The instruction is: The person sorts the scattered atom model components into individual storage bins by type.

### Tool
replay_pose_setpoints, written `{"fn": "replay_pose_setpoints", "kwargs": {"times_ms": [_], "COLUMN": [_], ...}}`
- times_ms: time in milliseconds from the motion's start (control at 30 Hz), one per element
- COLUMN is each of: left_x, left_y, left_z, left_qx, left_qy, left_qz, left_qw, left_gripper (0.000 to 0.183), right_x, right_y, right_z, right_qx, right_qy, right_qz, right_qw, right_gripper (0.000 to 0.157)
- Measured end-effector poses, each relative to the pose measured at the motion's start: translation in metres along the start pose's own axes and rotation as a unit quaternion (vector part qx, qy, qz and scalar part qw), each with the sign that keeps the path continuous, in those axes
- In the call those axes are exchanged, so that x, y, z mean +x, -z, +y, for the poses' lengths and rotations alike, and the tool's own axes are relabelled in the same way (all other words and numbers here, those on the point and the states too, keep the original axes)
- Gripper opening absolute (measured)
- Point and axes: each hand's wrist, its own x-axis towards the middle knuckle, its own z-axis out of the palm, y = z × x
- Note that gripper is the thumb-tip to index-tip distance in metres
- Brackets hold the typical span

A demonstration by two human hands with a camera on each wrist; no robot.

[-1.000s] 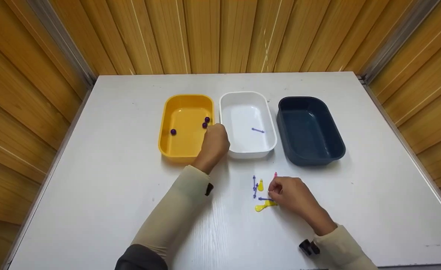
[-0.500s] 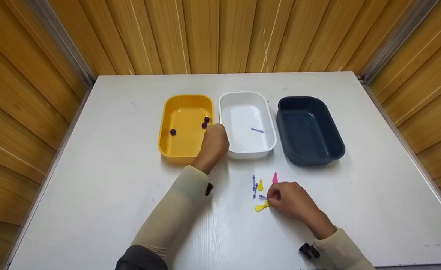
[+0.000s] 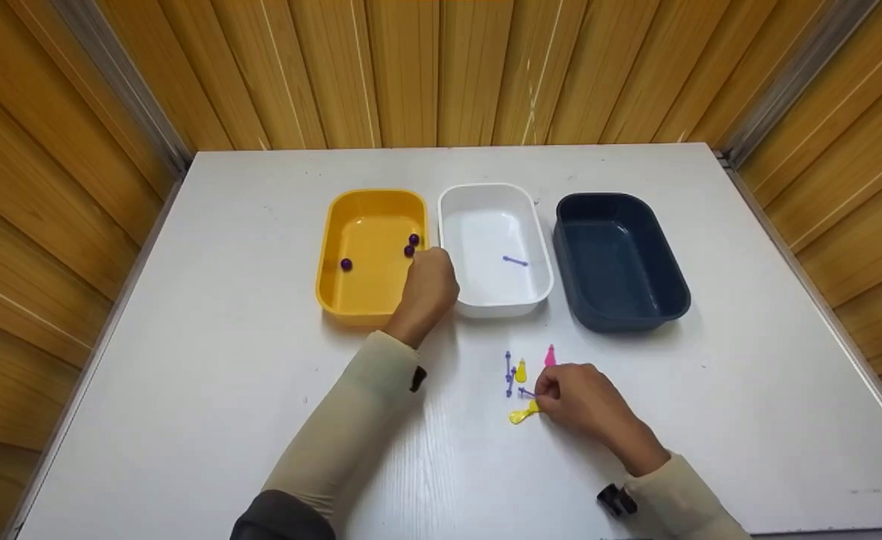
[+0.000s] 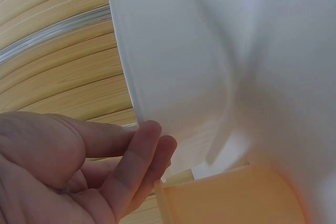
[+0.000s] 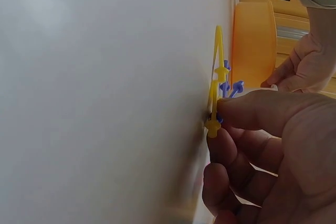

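Observation:
In the head view my left hand (image 3: 430, 283) is at the adjoining sides of the yellow bin (image 3: 370, 294) and the white bin (image 3: 495, 308). Its thumb and fingers pinch the white bin's rim in the left wrist view. Low over the table, my right hand (image 3: 585, 395) pinches a small purple rod (image 3: 528, 394) with knobbed ends. A yellow bulb-shaped plastic piece (image 3: 520, 415) lies right at those fingertips, partly hidden by them. Beside the hand are two more purple rods (image 3: 508, 367), another yellow piece (image 3: 521, 370) and a pink piece (image 3: 550, 356).
Several dark purple balls (image 3: 346, 264) are in the yellow bin. One purple rod (image 3: 515, 260) lies inside the white bin. A dark blue bin (image 3: 628, 322) stands to its right. Wood-patterned walls (image 3: 478, 75) enclose the white table (image 3: 208, 360) at the back and sides.
My right hand has shifted slightly down and left from near the pink piece, uncovering it. The purple rod at its fingertips has turned. My left hand stays put.

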Motion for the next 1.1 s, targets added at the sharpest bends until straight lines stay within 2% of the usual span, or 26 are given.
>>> {"fn": "replay_pose_setpoints", "kwargs": {"times_ms": [233, 433, 667, 733, 967, 1100], "left_x": [0.002, 0.001, 0.001, 0.002, 0.0, 0.0], "left_y": [0.0, 0.0, 0.001, 0.001, 0.0, 0.0], "left_z": [0.001, 0.001, 0.0, 0.001, -0.001, 0.0], "left_qx": [0.011, 0.023, 0.011, 0.012, -0.003, -0.009], "left_qy": [0.009, 0.01, 0.009, 0.012, -0.008, 0.004], "left_qz": [-0.015, -0.014, -0.014, -0.02, 0.0, -0.01], "left_qw": [0.9998, 0.9996, 0.9998, 0.9997, 1.0, 0.9999], "left_gripper": [0.02, 0.02, 0.021, 0.021, 0.019, 0.02], "right_x": [0.001, 0.002, 0.006, 0.006, 0.012, 0.019], "right_y": [0.0, 0.0, 0.005, 0.006, 0.015, 0.023], "right_z": [0.0, -0.001, -0.002, -0.003, -0.003, -0.005], "right_qx": [-0.003, -0.004, 0.0, 0.002, 0.003, 0.0], "right_qy": [0.001, -0.006, -0.014, -0.013, 0.018, 0.019], "right_qz": [-0.002, -0.005, -0.014, -0.01, 0.032, 0.043], "right_qw": [1.0, 1.0, 1.0, 1.0, 0.999, 0.999], "right_gripper": [0.015, 0.014, 0.011, 0.011, 0.013, 0.012]}}
